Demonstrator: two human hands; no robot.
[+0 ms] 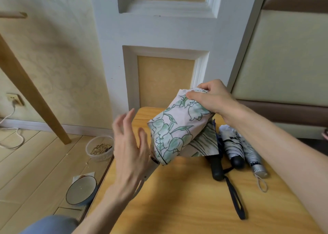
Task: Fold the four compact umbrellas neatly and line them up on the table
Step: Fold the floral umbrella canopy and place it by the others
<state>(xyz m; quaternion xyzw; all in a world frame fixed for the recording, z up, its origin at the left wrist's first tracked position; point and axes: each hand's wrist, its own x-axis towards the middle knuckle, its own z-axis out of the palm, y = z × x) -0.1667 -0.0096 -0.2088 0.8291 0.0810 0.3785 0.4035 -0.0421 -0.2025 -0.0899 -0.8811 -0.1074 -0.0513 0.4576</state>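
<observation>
A pale pink umbrella with green flower print (pixel 174 127) is held tilted above the wooden table (pixel 186 198), its canopy bunched loosely. My right hand (pixel 211 96) grips its upper end. My left hand (pixel 131 145) hovers open just left of its lower end, fingers spread and blurred. Three folded umbrellas lie side by side on the table at the right: a dark one with a black handle and strap (pixel 217 168), a black-and-white one (pixel 233 148), and a silver one with a cord loop (pixel 253 158).
On the floor to the left stand a clear plastic tub of seeds (pixel 100 148) and a blue-rimmed bowl (pixel 81 190). A slanted wooden leg (pixel 33 95), a wall socket with a white cable, and a panelled wall lie behind.
</observation>
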